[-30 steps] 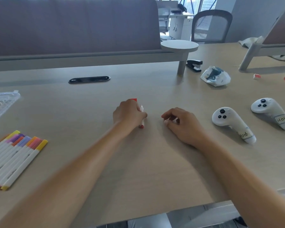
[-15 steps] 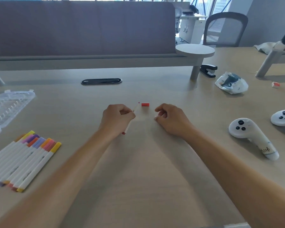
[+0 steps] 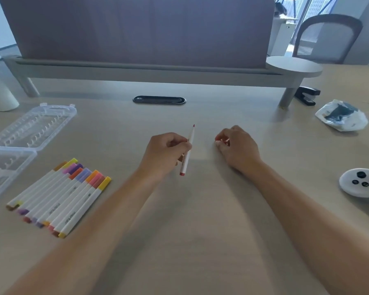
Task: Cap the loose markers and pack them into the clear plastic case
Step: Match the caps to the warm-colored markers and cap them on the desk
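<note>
My left hand (image 3: 166, 152) grips an uncapped red marker (image 3: 189, 145) by its white barrel, tip pointing away from me, just above the table. My right hand (image 3: 239, 147) rests to the right of it with fingers pinched together; a reddish bit, apparently the red cap, shows between them, mostly hidden. Several capped markers (image 3: 60, 196) lie side by side on the table at the left. The clear plastic case (image 3: 30, 128) lies open at the far left, with nothing in it.
A white controller (image 3: 360, 184) sits at the right edge. A crumpled plastic bag (image 3: 342, 116) and a black stapler (image 3: 307, 95) lie at the back right. A black cable slot (image 3: 159, 100) and a grey divider (image 3: 136, 28) run along the back.
The red cap that lay on the table between my hands is gone from there. My left hand has raised the marker more upright. The view has shifted left and nearer.
</note>
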`<state>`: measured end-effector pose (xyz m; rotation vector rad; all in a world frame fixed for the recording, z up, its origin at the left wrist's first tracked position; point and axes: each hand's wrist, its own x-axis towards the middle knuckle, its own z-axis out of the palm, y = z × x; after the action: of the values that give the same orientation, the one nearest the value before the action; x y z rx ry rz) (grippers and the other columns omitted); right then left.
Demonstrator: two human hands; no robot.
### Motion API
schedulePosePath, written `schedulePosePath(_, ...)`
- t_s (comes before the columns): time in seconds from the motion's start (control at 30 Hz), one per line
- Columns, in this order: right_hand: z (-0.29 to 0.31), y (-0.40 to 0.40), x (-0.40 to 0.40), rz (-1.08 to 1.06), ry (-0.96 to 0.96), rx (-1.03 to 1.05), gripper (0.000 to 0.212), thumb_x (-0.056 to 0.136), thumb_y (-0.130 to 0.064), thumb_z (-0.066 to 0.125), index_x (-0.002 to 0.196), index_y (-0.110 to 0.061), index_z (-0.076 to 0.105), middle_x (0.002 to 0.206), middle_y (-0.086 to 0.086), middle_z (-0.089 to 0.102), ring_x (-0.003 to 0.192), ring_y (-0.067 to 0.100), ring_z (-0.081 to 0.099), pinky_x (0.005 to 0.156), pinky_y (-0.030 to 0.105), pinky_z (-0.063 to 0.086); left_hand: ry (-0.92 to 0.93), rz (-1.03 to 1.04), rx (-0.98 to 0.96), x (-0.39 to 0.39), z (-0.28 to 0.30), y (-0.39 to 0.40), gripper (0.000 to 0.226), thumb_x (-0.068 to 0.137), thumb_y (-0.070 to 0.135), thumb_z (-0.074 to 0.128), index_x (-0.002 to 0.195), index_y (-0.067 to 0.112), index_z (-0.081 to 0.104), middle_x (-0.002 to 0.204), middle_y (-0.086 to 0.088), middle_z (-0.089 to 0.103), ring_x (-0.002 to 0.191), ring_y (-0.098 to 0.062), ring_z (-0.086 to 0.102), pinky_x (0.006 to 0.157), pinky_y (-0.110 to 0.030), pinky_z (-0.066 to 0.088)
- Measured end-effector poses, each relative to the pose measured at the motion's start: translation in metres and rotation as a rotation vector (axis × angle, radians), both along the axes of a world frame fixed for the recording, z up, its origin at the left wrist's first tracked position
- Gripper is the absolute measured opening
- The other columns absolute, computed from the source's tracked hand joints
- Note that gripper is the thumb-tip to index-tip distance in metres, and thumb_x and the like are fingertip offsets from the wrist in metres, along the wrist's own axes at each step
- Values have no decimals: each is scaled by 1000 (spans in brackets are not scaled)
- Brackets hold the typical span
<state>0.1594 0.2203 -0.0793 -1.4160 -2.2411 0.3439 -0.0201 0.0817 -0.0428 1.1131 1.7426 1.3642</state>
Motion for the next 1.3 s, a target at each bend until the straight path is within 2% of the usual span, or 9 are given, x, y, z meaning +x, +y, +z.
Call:
schedulePosePath(0.13, 5, -30, 12, 104, 137, -44, 8, 97, -24, 67, 102, -25, 73, 96, -6, 67, 81, 6, 61, 84, 28, 51, 48, -36, 1, 8, 4, -10, 5, 89, 16, 73, 89, 15, 77, 78, -1, 74, 62, -10, 66, 66, -29, 52)
schedulePosePath(0.23, 20, -64, 21, 115, 445, -209, 13, 100, -16, 65, 108, -22, 73, 88, 2, 73, 76, 14, 67, 77, 25, 58, 104, -78, 18, 16, 10, -25, 3, 88, 20, 73, 90, 20, 76, 85, -3, 75, 70, -15, 68, 74, -38, 59)
schedulePosePath(0.33, 45, -98, 30, 123, 749, -337, 18, 103, -7, 60, 111, -15, 73, 91, 10, 76, 82, 23, 75, 80, 36, 64, 160, -128, 41, 27, 16, -49, 7, 87, 23, 72, 90, 29, 75, 84, 1, 74, 80, -22, 71, 81, -47, 61)
schedulePosePath(0.47, 71, -134, 36, 165, 899, -359, 20, 104, -8, 58, 116, -16, 72, 99, 6, 78, 91, 23, 76, 80, 37, 63, 166, -170, 78, 39, 25, -84, 11, 89, 16, 72, 90, 27, 74, 78, 2, 70, 67, -22, 75, 69, -51, 62)
schedulePosePath(0.57, 82, -155, 33, 195, 905, -340, 18, 103, -10, 61, 117, -16, 71, 100, 4, 79, 91, 22, 75, 79, 34, 61, 195, -168, 94, 41, 28, -107, 11, 90, 16, 71, 91, 27, 74, 78, 1, 69, 63, -20, 74, 66, -50, 63)
schedulePosePath(0.7, 86, -182, 21, 248, 747, -278, 16, 101, -12, 64, 113, -18, 73, 97, -3, 80, 91, 14, 75, 82, 35, 63, 223, -130, 117, 33, 29, -134, 11, 90, 18, 71, 91, 29, 74, 79, 4, 71, 63, -15, 73, 62, -47, 62)
schedulePosePath(0.87, 80, -210, -4, 341, 681, -253, 14, 97, -12, 69, 107, -19, 76, 92, -3, 80, 91, 18, 74, 82, 38, 60, 237, -61, 158, 11, 16, -159, 9, 91, 17, 72, 93, 26, 73, 84, 10, 74, 68, -10, 74, 73, -44, 62)
schedulePosePath(1.17, 62, -243, -58, 401, 567, -91, 14, 97, -19, 71, 104, -28, 79, 89, -20, 78, 92, 3, 72, 86, 33, 59, 301, 101, 219, -24, -15, -193, 13, 95, 17, 70, 95, 30, 68, 91, 15, 72, 85, -7, 69, 75, -24, 55)
schedulePosePath(1.3, 51, -247, -60, 393, 603, -127, 13, 97, -15, 71, 102, -26, 77, 90, -16, 79, 93, 6, 74, 89, 41, 58, 287, 110, 231, -31, -22, -198, 15, 94, 13, 72, 95, 27, 70, 89, 13, 73, 82, -10, 71, 78, -31, 58)
